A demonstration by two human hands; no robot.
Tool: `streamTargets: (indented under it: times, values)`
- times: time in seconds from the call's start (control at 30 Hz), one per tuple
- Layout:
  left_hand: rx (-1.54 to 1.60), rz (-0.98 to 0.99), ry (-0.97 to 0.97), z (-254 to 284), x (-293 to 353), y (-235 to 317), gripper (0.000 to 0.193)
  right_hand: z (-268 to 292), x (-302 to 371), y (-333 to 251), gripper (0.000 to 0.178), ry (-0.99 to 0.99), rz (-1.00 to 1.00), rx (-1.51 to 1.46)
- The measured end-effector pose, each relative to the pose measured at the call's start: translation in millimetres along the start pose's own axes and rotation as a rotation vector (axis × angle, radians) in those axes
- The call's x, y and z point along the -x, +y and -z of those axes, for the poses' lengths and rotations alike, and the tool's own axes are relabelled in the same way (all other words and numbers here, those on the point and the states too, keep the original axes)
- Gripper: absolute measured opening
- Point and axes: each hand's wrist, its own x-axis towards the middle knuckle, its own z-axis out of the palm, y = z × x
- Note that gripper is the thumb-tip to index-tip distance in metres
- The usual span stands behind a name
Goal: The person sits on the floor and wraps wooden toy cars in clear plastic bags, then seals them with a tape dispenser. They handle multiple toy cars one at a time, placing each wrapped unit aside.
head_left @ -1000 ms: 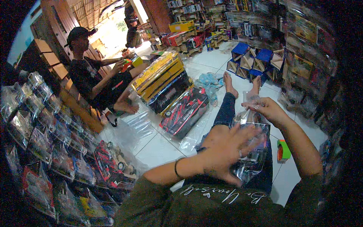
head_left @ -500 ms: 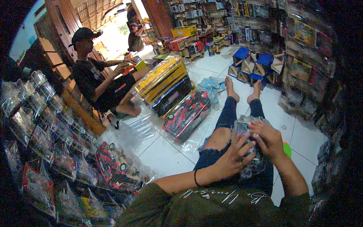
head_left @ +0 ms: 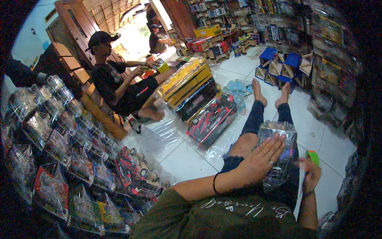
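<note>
A dark, boxy package wrapped in clear plastic (head_left: 287, 137) rests across my lap, its film loose and shiny at the edges. My left hand (head_left: 266, 156), with a ring on one finger, lies flat on the package, fingers stretched out. Beside my right thigh, my right hand (head_left: 312, 175) is at a green and orange object (head_left: 313, 157) whose kind I cannot make out. Its fingers are blurred and partly hidden, so whether they grip that object does not show.
Wrapped boxes, yellow (head_left: 189, 81) and black and red (head_left: 211, 121), stand left of my legs. Plastic-wrapped packages (head_left: 51, 187) fill the left side. Blue boxes (head_left: 289, 65) sit beyond my feet. A co-worker (head_left: 109, 75) sits at the left holding something colourful; another person (head_left: 157, 40) is farther back.
My right hand has left the package and moved down to the right, to the green object. My left hand now lies flat on the package. The view has shifted slightly left.
</note>
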Motion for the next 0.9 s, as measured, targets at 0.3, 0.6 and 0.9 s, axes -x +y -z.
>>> streamTargets:
  times: [0.3, 0.6, 0.9]
  values:
    - [-0.195, -0.061, 0.106, 1, -28, -39, 0.05, 97, 69, 257, 0.08, 0.553, -0.787, 0.287]
    - [-0.186, 0.038, 0.068, -18, -26, -20, 0.056, 116, 35, 259, 0.069, -0.147, -0.588, 1.326]
    - [-0.23, 0.049, 0.131, -21, -17, -14, 0.053, 216, -39, 236, 0.049, 0.532, -0.469, 0.001]
